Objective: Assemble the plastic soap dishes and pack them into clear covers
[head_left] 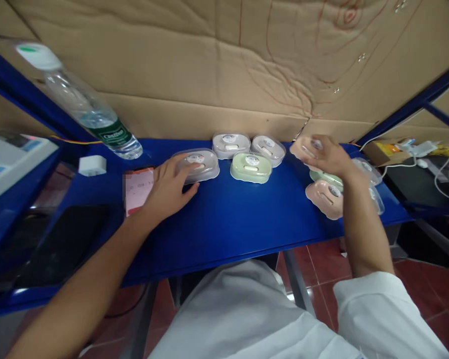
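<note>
My left hand lies palm down, fingers spread, with the fingertips on a greyish oval case in a clear blister pack. On the right, my right hand has its fingers bent around the edge of a pink blister-packed case; part of that pack is hidden under the hand. Below it sit another pink pack and a partly covered green pack. Between my hands are a green pack and, behind it, two greyish packs, one on the left and one on the right.
A water bottle stands at the back left near a white charger block. A pink-screened phone lies beside my left wrist. Cardboard backs the blue table. Clear-topped packs lie beyond my right forearm, near cables.
</note>
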### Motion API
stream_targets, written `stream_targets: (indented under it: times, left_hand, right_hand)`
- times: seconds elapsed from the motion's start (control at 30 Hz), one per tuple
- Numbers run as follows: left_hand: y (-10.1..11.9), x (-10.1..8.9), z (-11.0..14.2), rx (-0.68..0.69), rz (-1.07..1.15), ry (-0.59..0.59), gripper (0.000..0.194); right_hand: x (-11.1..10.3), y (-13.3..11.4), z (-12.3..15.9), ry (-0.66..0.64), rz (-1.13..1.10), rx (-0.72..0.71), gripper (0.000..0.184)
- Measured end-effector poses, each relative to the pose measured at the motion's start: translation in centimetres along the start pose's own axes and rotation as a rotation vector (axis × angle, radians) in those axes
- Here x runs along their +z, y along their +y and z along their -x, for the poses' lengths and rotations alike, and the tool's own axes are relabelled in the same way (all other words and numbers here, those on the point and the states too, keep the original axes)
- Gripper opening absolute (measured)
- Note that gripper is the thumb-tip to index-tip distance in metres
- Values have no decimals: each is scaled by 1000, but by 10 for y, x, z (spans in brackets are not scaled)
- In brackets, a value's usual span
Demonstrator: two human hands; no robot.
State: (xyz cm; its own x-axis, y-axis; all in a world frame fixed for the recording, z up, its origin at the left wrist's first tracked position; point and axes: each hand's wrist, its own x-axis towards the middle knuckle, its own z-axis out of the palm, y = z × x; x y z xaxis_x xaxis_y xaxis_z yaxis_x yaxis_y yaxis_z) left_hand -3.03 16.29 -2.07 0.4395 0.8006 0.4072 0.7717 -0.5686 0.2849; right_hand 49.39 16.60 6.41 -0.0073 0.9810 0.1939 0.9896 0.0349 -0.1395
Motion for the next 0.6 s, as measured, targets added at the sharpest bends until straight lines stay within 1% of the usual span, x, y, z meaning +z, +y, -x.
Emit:
stream_targets:
  times: [0.07, 0.17, 0.27, 0.33, 0.4, 0.47, 0.5, 0.53, 0.6]
  left_hand:
    - [1, -1, 0, -1, -11, -8, 50]
    - [3, -3, 1, -4, -28, -26, 50]
    - [4, -4, 1, -8, -31, -37, 51]
    - [5, -4, 1, -13, -22, -45, 52]
    - [6, -5, 2, -18, -12, -53, 54]
    - [6, -5, 2, -19, -11, -63, 55]
    - [7, -6, 2, -17, -14, -68, 55]
    - [7, -6, 2, -14, -17, -71, 56]
    - [7, -6, 3, -8, -23, -76, 56]
  right_hand:
    - [16, -14, -26, -50, 9, 17, 83]
    - [38, -23, -56, -131, 34, 87, 88]
    - [51, -24, -69, -175, 45, 104, 91]
    - [52, -26, -70, -197, 52, 100, 94]
    - [44, -28, -66, -237, 61, 110, 107]
    - [30, -30, -53, -245, 53, 107, 119]
    - [21, -30, -42, -226, 41, 95, 119]
    - [11, -29, -27, -192, 32, 81, 113]
    - [-5, -25, 10, -107, 43, 85, 93]
